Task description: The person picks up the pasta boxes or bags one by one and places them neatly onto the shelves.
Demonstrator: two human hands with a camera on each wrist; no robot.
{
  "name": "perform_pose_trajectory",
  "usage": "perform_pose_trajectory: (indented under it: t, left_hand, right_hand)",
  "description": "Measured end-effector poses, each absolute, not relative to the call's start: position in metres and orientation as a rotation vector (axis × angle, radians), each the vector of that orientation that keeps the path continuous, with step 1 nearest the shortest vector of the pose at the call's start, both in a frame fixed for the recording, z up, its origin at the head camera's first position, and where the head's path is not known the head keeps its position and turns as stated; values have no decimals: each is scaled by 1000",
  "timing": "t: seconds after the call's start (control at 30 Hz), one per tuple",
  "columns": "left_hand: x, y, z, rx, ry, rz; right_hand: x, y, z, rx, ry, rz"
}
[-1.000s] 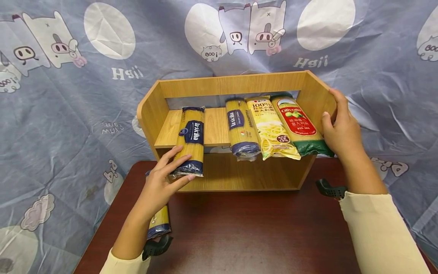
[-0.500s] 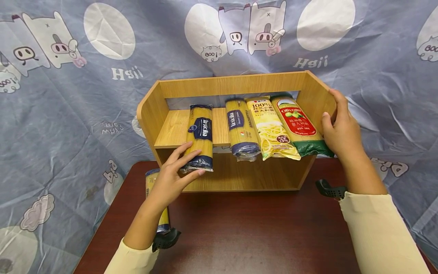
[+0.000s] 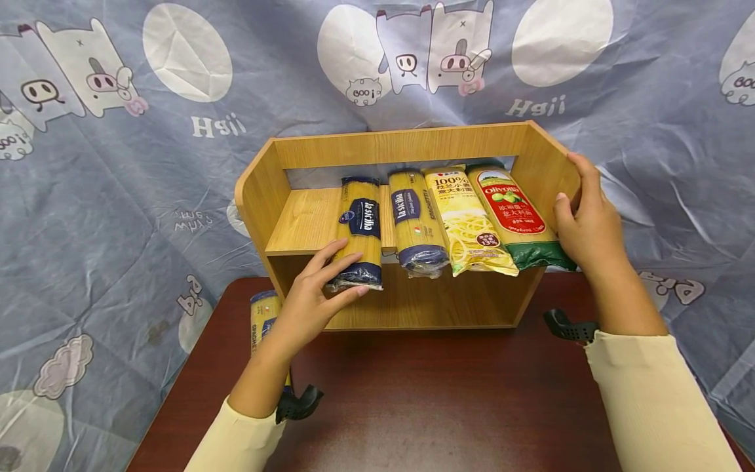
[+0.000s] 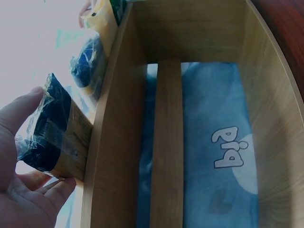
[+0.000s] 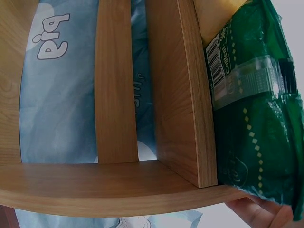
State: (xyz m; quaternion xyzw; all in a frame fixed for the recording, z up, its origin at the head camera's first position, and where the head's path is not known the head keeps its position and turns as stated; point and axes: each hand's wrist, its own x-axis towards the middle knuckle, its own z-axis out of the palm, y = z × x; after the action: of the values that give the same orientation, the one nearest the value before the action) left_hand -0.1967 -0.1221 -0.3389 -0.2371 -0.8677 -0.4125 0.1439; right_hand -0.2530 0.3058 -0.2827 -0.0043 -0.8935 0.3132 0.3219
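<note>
My left hand (image 3: 309, 301) grips the near end of a spaghetti pack (image 3: 361, 219) with a dark blue label. This pack lies on the upper board of the small wooden shelf (image 3: 407, 147), its near end jutting past the front edge. In the left wrist view, thumb and fingers clasp the pack's blue wrapped end (image 4: 52, 133). My right hand (image 3: 592, 226) holds the shelf's right side panel, thumb inside and fingers outside. Beside it lies a red-labelled Olivoila pasta pack (image 3: 513, 210), whose green end (image 5: 256, 109) fills the right of the right wrist view.
A yellow pasta pack (image 3: 468, 219) and another blue-labelled spaghetti pack (image 3: 417, 219) lie between the held pack and the Olivoila one. One more spaghetti pack (image 3: 263, 314) rests on the dark red table (image 3: 436, 400), partly behind my left forearm. Patterned cloth (image 3: 283, 72) hangs behind.
My left hand has slid the spaghetti pack rightward along the upper board, close to the neighbouring blue-labelled pack. More of the pack on the table now shows at its far end. The right hand stays put.
</note>
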Motion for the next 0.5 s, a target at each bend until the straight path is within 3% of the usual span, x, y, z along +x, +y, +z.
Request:
perform_pose_trajectory:
  t: [0.5]
  left_hand:
    - [-211,-94,-342,-674,-2463,-1197]
  right_hand:
    - [-253,305,-283,-16,-2349,819]
